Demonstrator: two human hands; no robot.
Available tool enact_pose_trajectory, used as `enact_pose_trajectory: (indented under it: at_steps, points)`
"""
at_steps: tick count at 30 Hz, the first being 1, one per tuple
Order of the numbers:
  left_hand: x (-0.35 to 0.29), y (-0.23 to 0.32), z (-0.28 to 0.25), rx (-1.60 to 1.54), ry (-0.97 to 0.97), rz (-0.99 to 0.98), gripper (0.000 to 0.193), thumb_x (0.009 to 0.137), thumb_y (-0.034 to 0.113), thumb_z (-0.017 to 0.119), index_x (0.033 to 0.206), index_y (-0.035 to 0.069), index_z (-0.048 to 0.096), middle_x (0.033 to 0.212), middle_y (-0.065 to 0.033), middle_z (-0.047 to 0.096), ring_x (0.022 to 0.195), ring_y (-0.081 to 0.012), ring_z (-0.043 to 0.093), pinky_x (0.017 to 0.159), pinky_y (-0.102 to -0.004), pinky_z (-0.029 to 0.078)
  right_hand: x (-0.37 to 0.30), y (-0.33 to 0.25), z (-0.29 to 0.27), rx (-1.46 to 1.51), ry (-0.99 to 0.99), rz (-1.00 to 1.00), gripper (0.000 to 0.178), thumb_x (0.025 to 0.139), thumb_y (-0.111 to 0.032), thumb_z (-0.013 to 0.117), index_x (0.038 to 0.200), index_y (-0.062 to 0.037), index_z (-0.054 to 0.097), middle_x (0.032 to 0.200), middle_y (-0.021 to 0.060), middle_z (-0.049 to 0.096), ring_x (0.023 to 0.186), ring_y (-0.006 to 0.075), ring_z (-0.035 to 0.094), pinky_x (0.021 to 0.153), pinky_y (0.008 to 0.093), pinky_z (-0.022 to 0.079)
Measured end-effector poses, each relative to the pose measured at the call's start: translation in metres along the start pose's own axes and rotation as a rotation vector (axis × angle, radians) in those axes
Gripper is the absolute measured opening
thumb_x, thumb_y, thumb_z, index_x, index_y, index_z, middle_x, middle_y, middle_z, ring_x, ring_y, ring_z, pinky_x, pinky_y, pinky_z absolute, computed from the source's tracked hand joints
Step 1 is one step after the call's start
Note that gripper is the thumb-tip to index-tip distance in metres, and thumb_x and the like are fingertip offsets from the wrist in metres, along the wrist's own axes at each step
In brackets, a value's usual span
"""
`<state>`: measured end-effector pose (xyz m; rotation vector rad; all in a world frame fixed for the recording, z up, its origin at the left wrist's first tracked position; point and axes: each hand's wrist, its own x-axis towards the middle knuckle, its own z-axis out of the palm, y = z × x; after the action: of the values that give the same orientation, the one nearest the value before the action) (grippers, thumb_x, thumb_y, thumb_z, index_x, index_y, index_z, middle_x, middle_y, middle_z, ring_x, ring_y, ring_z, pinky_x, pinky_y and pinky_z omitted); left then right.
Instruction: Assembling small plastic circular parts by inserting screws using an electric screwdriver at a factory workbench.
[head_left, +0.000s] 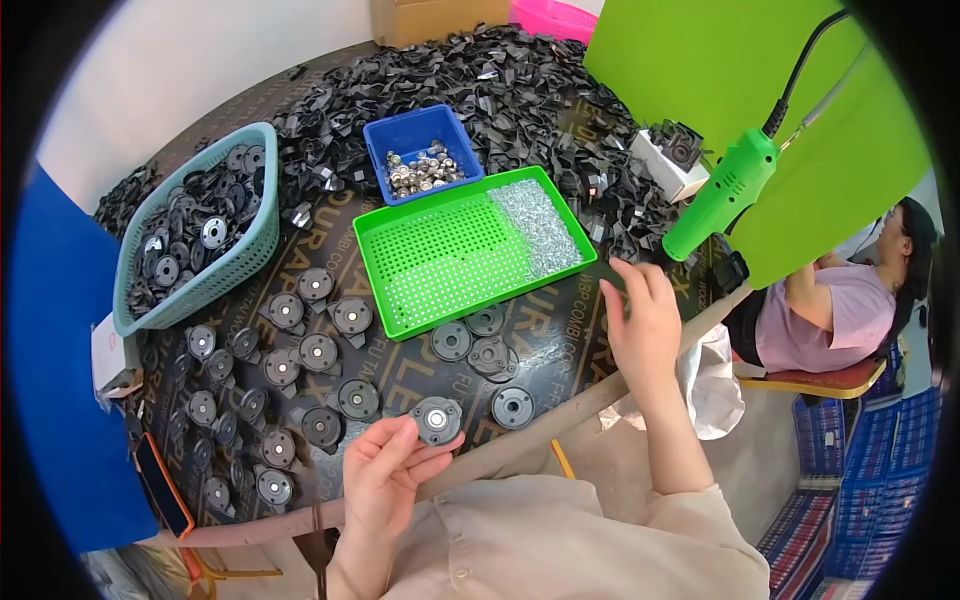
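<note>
- Reading the clock from the green tray, six toward the worker: at seven, the left hand [383, 475] pinches a round black disc part [437, 421] between thumb and fingers, its silver centre facing up.
- At four, the right hand [645, 320] holds nothing, thumb and fingers spread apart, just beside the tray's corner.
- At six, a few loose disc parts [513, 407] lie on the dark, printed table [575, 335].
- At eight, more silver-centred discs with tabs [318, 352] sit in loose rows; beyond them, by the edge, leans an orange-edged phone [163, 485].
- In the middle, the perforated green tray [440, 290] carries small silver screws [540, 228] at its right end.
- At nine, a turquoise basket [248, 258] is heaped with black discs.
- Between two and three hangs a green power screwdriver [722, 193].
- At eleven, a blue bin [408, 130] holds shiny metal pieces [425, 172].
- From ten round to two spreads a heap of black plastic parts [500, 85].
- Farthest, at twelve, stands a cardboard box [440, 20].
</note>
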<state>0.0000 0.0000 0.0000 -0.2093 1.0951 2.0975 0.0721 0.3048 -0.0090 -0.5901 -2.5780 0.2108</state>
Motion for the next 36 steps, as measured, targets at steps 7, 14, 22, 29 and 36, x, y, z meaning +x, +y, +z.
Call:
enact_pose_trajectory:
  at_steps: [7,14,22,29,36]
  points:
    - [-0.006,0.001,-0.005,0.000,-0.042,-0.004,0.016,0.096,0.011,0.055,0.103,-0.001,0.063,0.101,-0.0228,0.068,0.093,-0.0374,0.069,0.073,-0.0365,0.063,0.032,0.004,0.043,-0.508,-0.073,0.226,0.045,0.091,-0.014,0.054,0.134,-0.0037,0.047,0.131,0.0238,0.054,0.074,0.0318,0.068,0.062,0.0389,0.057]
    - [-0.009,0.001,-0.009,-0.003,0.002,0.013,0.016,0.096,0.012,0.055,0.099,-0.002,0.061,0.099,-0.0227,0.069,0.090,-0.0372,0.070,0.071,-0.0371,0.063,0.002,-0.009,0.013,-0.296,0.101,0.017,0.032,0.084,-0.002,0.059,0.116,0.0019,0.059,0.101,0.0153,0.065,0.072,0.0263,0.068,0.063,0.0356,0.055]
    - [-0.007,0.001,-0.011,-0.048,-0.077,-0.041,0.016,0.097,0.009,0.054,0.107,-0.001,0.061,0.106,-0.0221,0.067,0.099,-0.0387,0.067,0.077,-0.0361,0.061,-0.023,-0.023,-0.024,1.140,-0.297,0.603,0.016,0.088,-0.002,0.062,0.104,0.0019,0.064,0.091,0.0068,0.065,0.070,0.0112,0.065,0.062,0.0222,0.053]
    - [-0.007,-0.002,-0.012,-0.049,-0.060,-0.043,0.016,0.097,0.010,0.053,0.107,-0.001,0.061,0.106,-0.0216,0.068,0.098,-0.0379,0.067,0.077,-0.0365,0.061,-0.031,-0.022,-0.018,0.557,-0.212,0.332,0.018,0.079,-0.007,0.075,0.095,-0.0010,0.068,0.097,0.0031,0.062,0.067,0.0089,0.056,0.055,0.0216,0.046]
    - [-0.006,-0.003,-0.004,-0.006,-0.042,-0.045,0.019,0.097,0.011,0.054,0.110,-0.001,0.061,0.105,-0.0194,0.068,0.098,-0.0358,0.068,0.078,-0.0358,0.061,-0.033,-0.035,0.003,0.297,0.006,0.077,0.019,0.076,-0.008,0.077,0.094,-0.0048,0.072,0.096,0.0041,0.064,0.089,0.0185,0.056,0.064,0.0270,0.047]
